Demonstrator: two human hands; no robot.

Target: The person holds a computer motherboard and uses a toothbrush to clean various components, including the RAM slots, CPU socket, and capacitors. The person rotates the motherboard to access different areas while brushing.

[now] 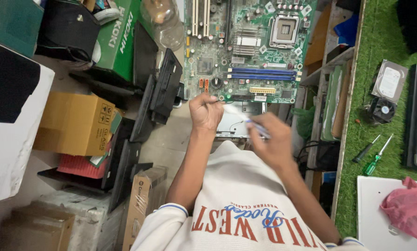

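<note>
A green computer motherboard [250,51] with blue memory slots and a square processor socket stands in front of me. My left hand [205,111] is closed at the board's near edge and pinches something thin that I cannot make out. My right hand [271,139] holds a blurred blue and white brush-like tool [245,120] whose pale end points toward my left hand. Below the board, between my hands, lies a grey metal plate [234,125].
Cardboard boxes [73,123], a green box [120,39] and black flat panels [164,88] crowd the left. On the green turf mat [385,28] at right lie a hard drive [390,81], a small fan [383,110], two screwdrivers [373,153] and a pink cloth [408,207].
</note>
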